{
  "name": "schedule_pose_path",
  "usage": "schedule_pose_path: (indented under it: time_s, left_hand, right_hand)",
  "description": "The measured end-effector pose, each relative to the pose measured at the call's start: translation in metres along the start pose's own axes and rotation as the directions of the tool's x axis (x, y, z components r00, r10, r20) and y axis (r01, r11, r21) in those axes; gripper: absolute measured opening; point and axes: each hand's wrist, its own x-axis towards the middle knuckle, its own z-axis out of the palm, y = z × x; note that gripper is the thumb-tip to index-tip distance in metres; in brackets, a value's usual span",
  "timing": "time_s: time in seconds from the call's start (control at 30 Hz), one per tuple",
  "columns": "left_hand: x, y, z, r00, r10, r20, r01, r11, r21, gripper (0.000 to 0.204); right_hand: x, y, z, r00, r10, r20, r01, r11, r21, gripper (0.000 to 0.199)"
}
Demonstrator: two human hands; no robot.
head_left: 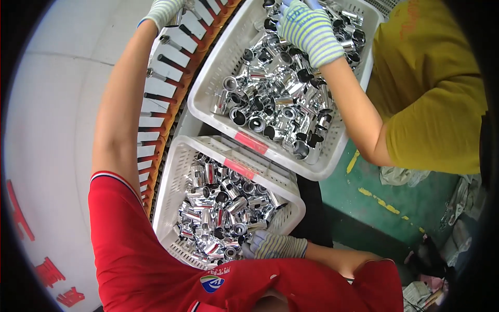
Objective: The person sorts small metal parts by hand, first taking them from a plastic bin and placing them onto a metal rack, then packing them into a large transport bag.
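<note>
My left hand (164,12), in a striped knit glove, reaches far up to a row of upright pegs (173,62). Its fingers close around a shiny chrome fitting (178,18) beside the pegs; the frame's edge cuts off part of the hand. Low in the nearer white basket (167,179), my gloved right hand (276,245) lies against the heap of short chrome tube fittings (221,200). Its fingers are curled at a dark-ended fitting (243,239), and the fingertips are partly hidden.
A larger white basket (200,99) of chrome fittings stands beyond mine. A co-worker's gloved hand (312,34) reaches into it from the right, below an olive sleeve (431,135). The pegs stand along an orange rail (179,96). Green floor (358,208) with yellow marks shows at right.
</note>
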Motion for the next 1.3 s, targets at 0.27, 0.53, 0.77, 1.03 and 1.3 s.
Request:
schedule_pose_path:
  time_s: [0.27,0.53,0.77,1.03,1.3]
  left_hand:
    - [-0.086,-0.018,-0.011,0.976,0.215,-0.045,-0.149,0.800,0.581,0.031]
    - [-0.351,-0.011,0.001,0.975,-0.202,0.098,0.203,0.979,-0.006,0.035]
    - [-0.519,-0.041,0.014,0.927,-0.321,0.194,0.312,0.947,0.077,0.033]
    - [-0.612,-0.153,-0.056,0.827,-0.058,-0.559,0.238,0.937,0.255,0.025]
    - [-0.653,-0.215,-0.068,0.450,-0.674,-0.585,0.886,0.254,0.389,0.061]
  right_hand:
    - [0.011,0.005,0.000,0.991,0.085,-0.107,-0.093,0.993,-0.075,0.030]
    - [0.002,-0.007,-0.014,0.992,0.127,0.012,-0.126,0.990,-0.065,0.020]
    - [0.007,-0.009,-0.023,0.969,0.210,0.129,-0.207,0.978,-0.039,0.023]
    - [0.021,0.005,-0.048,0.816,0.428,0.389,-0.561,0.751,0.350,0.030]
    - [0.186,0.175,-0.143,0.830,0.545,-0.120,-0.414,0.746,0.522,0.047]
